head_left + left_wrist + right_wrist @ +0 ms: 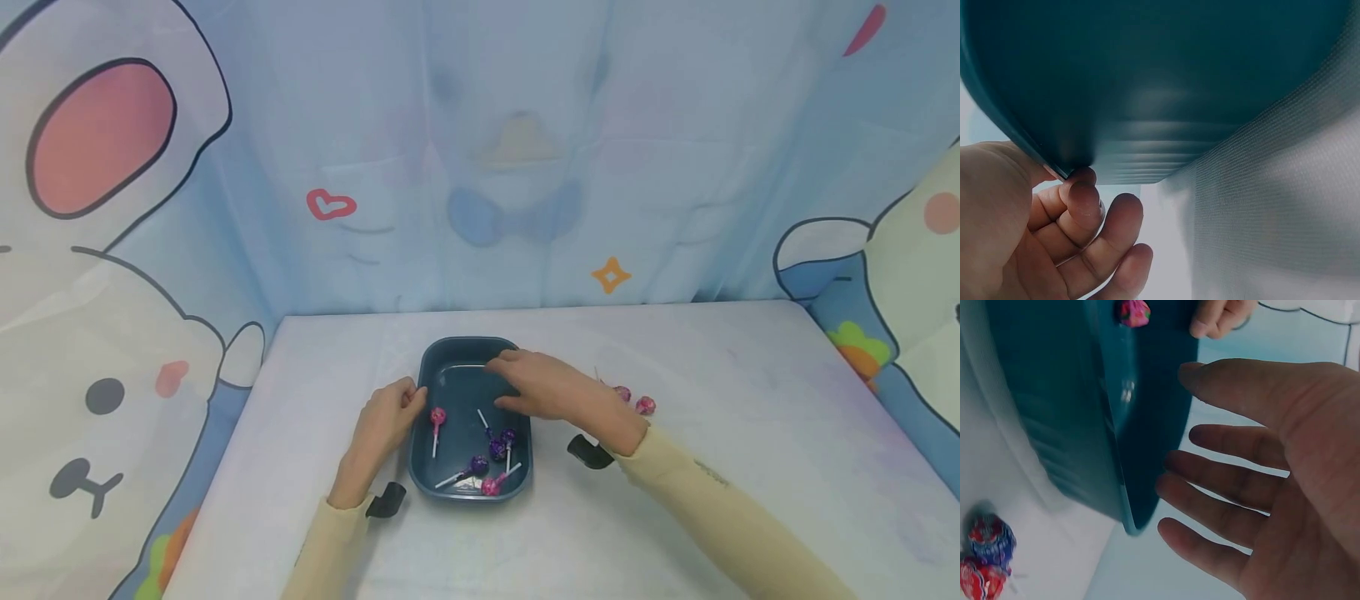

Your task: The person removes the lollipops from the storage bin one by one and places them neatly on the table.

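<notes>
A dark teal plastic tray (pixel 468 343) stands on the table. My left hand (pixel 384 421) pinches its left rim, thumb on the inner side and index fingertip against the outer wall in the left wrist view. Over the tray's far right part is my right hand (pixel 543 386), fingers spread and nothing held. Inside the tray lie a pink lollipop (pixel 438 416) by the left wall, another pink lollipop (pixel 491 485) at the near side, and several purple lollipops (pixel 478 465) between. In the right wrist view, the pink lollipop (pixel 1133 312) shows past the tray rim.
To the right of the tray, pink lollipops (pixel 646 406) lie on the white-covered table (pixel 720 358), partly hidden by my right forearm. The right wrist view shows a blue-and-red wrapped lollipop (pixel 991 540) there too. A printed blue curtain (pixel 517 267) hangs behind the table.
</notes>
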{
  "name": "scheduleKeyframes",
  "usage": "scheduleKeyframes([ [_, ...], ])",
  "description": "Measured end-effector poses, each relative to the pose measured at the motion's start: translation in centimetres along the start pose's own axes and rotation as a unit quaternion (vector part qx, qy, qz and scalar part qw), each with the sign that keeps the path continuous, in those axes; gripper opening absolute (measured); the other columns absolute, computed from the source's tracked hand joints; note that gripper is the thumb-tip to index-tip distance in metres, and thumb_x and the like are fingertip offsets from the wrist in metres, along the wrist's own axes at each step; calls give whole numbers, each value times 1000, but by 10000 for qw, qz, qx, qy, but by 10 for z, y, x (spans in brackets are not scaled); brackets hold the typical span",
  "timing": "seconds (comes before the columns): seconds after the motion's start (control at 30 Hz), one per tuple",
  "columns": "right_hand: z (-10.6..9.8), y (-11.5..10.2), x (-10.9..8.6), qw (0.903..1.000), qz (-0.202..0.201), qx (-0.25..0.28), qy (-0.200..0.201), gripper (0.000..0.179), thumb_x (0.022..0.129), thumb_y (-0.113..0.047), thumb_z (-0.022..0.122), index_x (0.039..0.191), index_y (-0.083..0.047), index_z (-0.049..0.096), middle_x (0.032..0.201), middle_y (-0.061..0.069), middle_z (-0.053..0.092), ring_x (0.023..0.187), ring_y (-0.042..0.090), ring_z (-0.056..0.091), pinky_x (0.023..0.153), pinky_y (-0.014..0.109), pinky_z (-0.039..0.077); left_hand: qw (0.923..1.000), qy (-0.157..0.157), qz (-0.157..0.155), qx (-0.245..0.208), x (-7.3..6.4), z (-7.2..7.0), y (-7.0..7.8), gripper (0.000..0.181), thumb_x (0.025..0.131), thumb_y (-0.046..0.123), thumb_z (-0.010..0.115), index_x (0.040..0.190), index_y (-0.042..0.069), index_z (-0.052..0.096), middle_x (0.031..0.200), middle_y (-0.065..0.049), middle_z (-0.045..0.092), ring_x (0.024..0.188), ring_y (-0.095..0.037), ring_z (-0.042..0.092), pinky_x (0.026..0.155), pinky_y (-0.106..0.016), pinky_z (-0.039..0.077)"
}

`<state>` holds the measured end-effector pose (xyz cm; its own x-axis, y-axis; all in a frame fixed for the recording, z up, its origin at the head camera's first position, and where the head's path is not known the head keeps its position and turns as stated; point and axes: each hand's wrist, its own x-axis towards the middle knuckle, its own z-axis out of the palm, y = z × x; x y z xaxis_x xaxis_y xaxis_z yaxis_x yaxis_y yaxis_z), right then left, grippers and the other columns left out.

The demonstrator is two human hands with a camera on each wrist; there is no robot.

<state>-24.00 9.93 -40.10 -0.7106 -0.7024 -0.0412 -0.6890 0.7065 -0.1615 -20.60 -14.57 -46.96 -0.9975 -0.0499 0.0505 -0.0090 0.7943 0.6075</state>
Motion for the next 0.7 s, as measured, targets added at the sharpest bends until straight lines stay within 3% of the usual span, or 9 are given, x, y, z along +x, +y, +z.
scheduleKeyframes([
  [0.2, 4, -6, 10, 9988, -467, -115, 75, 50, 84, -32, 65, 126, -9, 52, 119, 9, 58, 107, 23, 58, 91, 38, 46, 10000, 18, 0, 24, 0, 0, 0, 28, 91, 35, 51, 72, 15, 50, 60, 1, 48, 55, -13, 46, 50, -26, 34],
  [0.7, 10, -21, 40, 9970, -667, -234, -317, 49, 83, -32, 65, 126, -13, 52, 120, 5, 59, 109, 18, 58, 95, 33, 43, 10000, -63, 17, 48, 0, -1, -1, 28, 91, 36, 50, 73, 16, 50, 60, 2, 48, 55, -13, 46, 50, -26, 35],
])
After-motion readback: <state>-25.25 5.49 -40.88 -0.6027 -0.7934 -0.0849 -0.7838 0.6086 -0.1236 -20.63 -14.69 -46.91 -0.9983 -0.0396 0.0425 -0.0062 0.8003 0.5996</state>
